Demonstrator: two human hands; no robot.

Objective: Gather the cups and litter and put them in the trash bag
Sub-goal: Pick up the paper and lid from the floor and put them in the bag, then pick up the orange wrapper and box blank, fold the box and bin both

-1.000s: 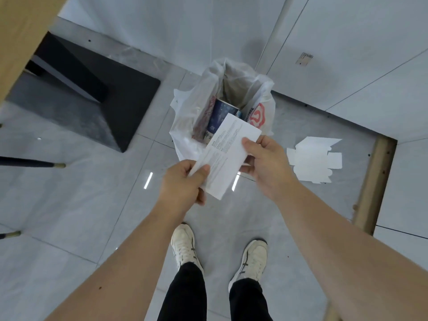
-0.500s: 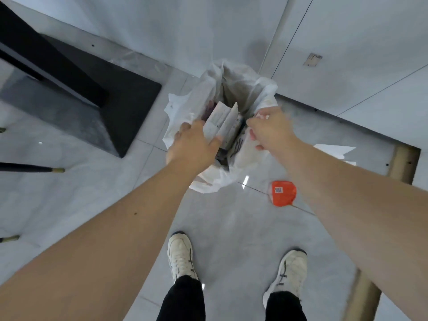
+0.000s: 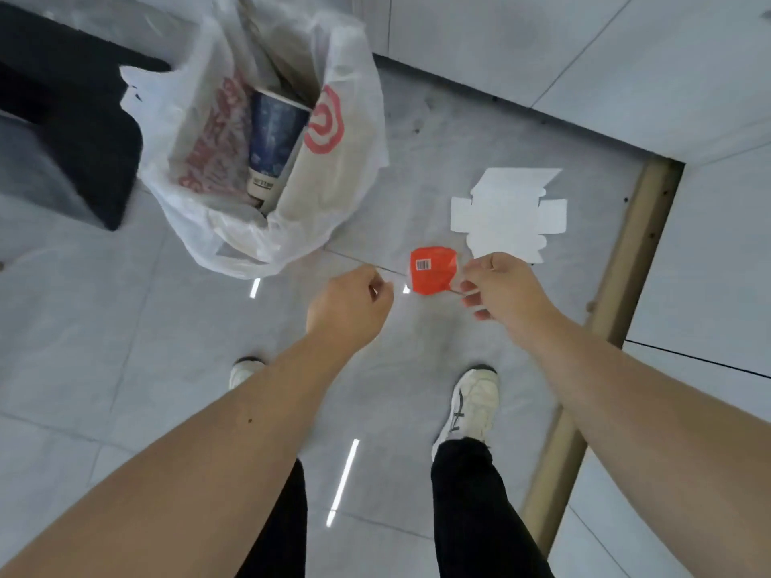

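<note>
A white plastic trash bag (image 3: 333,194) with red print stands open on the floor at the upper left. Inside it a blue paper cup (image 3: 271,135) leans next to folded paper. On the tiles to the right of the bag lies a crumpled red wrapper (image 3: 432,271) with a barcode. My right hand (image 3: 505,289) is at the wrapper's right edge, thumb and fingers pinched on it. Left of the wrapper hovers my left hand (image 3: 350,306), its fingers curled in and holding nothing. A flattened white carton (image 3: 509,214) lies just beyond the wrapper.
A black table base (image 3: 75,131) sits left of the bag. White cabinet fronts (image 3: 542,48) run along the far side, and a wooden strip (image 3: 626,285) borders the floor at the right. My two shoes (image 3: 471,406) stand on the grey tiles below my hands.
The white paper that both hands held went into the bag. Both hands then left the bag and moved down and right to the red wrapper, the right hand reaching its edge.
</note>
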